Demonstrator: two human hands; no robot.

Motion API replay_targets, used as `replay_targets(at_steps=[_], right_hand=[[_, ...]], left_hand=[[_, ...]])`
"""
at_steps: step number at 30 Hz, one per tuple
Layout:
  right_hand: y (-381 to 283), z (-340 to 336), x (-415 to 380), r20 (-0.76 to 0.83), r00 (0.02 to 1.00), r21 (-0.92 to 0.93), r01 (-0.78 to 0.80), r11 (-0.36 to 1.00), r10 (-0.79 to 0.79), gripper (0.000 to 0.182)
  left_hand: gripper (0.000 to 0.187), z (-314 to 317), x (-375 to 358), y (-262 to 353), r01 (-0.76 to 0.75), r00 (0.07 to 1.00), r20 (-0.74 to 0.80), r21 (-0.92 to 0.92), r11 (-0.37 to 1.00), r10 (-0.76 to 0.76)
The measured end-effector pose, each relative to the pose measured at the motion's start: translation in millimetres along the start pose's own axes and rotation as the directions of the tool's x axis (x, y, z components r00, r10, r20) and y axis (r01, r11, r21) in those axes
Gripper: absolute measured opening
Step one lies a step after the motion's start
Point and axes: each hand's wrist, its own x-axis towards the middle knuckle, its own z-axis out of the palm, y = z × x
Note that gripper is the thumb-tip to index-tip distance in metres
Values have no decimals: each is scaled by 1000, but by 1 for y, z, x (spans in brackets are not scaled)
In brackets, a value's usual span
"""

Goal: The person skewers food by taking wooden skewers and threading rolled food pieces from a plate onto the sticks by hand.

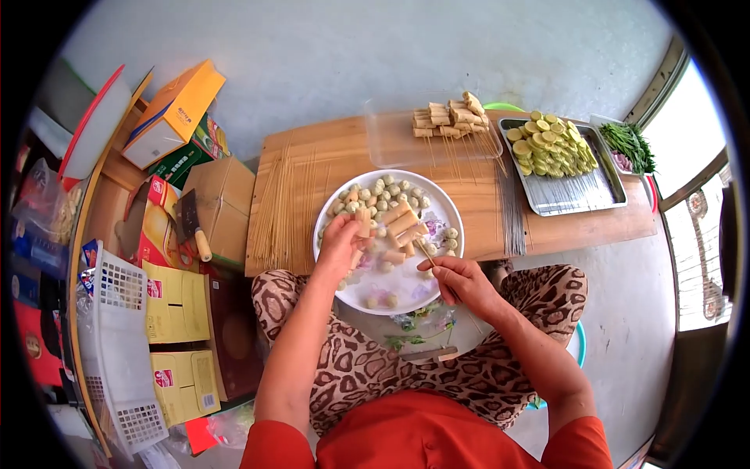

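Observation:
My left hand (338,244) is closed on a beige tofu-skin roll (362,222) over the left side of a round white tray (391,293). At the tray's right edge, my right hand (459,283) pinches a thin bamboo skewer (426,254). The skewer's upper end points toward more beige rolls (401,224) in the middle of the tray. Small pale-green speckled balls (382,190) crowd the tray's far side, and several others lie scattered near its rim.
Loose bamboo skewers (285,203) lie left on the wooden table (344,152). Skewered rolls (449,119) are piled in a clear tray behind. At right are a metal tray (574,191) of green slices (547,144) and metal skewers (510,207). A cleaver (190,215) rests by boxes at left.

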Motion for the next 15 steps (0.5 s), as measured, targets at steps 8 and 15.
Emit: replay_targets(at_steps=[8, 15], right_hand=[[2, 8, 1, 141, 990, -35, -27, 999, 32, 26], [4, 12, 5, 150, 988, -27, -39, 999, 42, 27]], left_hand=[[18, -18, 6, 4, 8, 996, -81, -281, 960, -32], [18, -15, 7, 4, 15, 996, -79, -310, 951, -42]])
